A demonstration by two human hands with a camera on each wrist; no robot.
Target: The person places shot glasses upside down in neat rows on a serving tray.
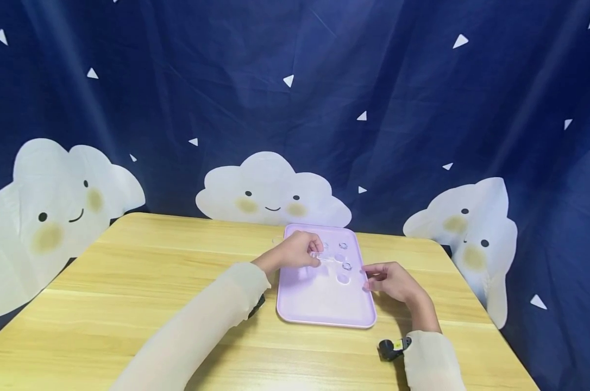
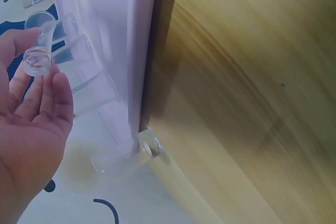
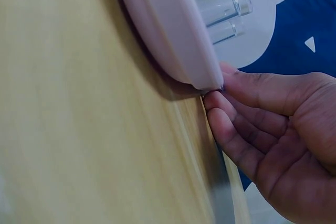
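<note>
My left hand (image 1: 300, 250) is over the left half of a lilac tray (image 1: 324, 304), pinching a small clear glass (image 2: 39, 45) between thumb and fingers. In the left wrist view the glass shows its round thick base and its mouth. Several more clear glasses stand on the tray, among them one glass (image 1: 346, 266) near the right side. At the tray's right edge, my right hand (image 1: 395, 281) pinches the rim (image 3: 212, 77), thumb on top and fingers against the outer side.
Another clear glass (image 2: 149, 142) stands on the wooden table (image 1: 177, 282), just outside the tray's far left edge. A dark blue curtain (image 1: 275, 108) with white clouds hangs behind the table. A black wrist camera (image 1: 390, 349) sits at my right sleeve.
</note>
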